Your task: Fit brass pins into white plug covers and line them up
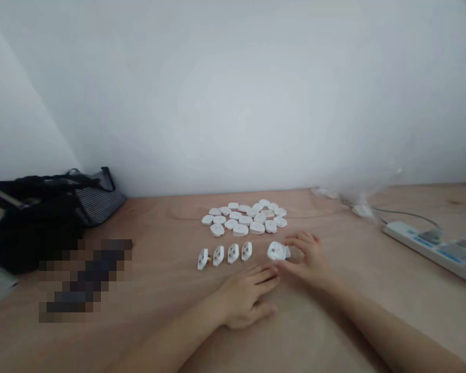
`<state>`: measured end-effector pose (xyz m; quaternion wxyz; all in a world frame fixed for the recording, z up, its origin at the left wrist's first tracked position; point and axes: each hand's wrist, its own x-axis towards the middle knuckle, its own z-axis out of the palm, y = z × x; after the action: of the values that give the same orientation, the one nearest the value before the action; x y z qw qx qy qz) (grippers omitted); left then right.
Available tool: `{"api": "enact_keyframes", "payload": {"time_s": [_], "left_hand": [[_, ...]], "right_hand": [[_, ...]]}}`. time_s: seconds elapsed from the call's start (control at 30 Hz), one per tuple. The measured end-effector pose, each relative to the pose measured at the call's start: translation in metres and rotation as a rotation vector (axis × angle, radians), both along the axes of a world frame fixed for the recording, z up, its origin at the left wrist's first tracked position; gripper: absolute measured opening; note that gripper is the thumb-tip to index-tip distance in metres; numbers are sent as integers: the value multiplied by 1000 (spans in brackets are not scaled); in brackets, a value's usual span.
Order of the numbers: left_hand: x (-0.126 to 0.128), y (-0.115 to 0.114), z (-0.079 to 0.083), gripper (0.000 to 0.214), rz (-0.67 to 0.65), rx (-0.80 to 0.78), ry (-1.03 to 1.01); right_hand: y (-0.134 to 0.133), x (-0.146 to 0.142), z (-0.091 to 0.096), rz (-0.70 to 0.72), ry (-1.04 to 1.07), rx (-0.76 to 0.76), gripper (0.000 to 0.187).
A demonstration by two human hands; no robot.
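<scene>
Nearest to me are my own two forearms, left (190,331) and right (376,321), reaching in over the wooden table (155,290). At the end of one, my left hand (248,298) lies palm down with its fingers stretched out, holding nothing; its fingertips come close to my right thumb, and I cannot tell whether they touch it. My right hand (310,261) pinches a white plug (275,250) at its right side, thumb on the near edge and fingers on the far one, its holed face turned up towards me. Just left of that plug, four similar plugs (233,253) stand apart in a row, a metal pin showing on the leftmost. Behind them, a cluster of white pieces (240,229) covers a patch of wood. Off to my right is a power strip (411,237) with things plugged in; well to my left sits a dark bag (97,202).
</scene>
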<state>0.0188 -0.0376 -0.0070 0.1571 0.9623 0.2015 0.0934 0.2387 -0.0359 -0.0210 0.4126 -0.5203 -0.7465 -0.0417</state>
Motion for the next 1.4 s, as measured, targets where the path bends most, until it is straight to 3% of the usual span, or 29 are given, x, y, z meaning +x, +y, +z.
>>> {"api": "enact_keyframes", "payload": {"time_s": [0.2,0.3,0.37,0.47,0.83,1.03,1.23,1.4], "left_hand": [[-47,-14,3,61,71,-12,-2],[-56,-17,-2,58,248,-23,-119],[-56,-16,-6,46,374,-23,-221],[-50,-10,-9,24,463,-36,-316],[-39,-5,-13,8,428,-75,-364],[-44,-7,-13,11,408,-26,-412],[-47,-9,-13,10,515,-75,-465],[-43,-10,-16,5,544,-184,-635]], "right_hand": [[-8,-12,-1,101,-28,-64,36],[-13,-21,-2,161,-44,-99,39],[-15,-25,-3,205,-46,-119,41],[-18,-30,-3,256,-53,-138,40],[-19,-33,-3,286,-51,-168,39],[-19,-32,-5,271,-67,-161,40],[-20,-34,-3,292,-78,-163,40],[-24,-40,-2,352,-39,-202,40]]}}
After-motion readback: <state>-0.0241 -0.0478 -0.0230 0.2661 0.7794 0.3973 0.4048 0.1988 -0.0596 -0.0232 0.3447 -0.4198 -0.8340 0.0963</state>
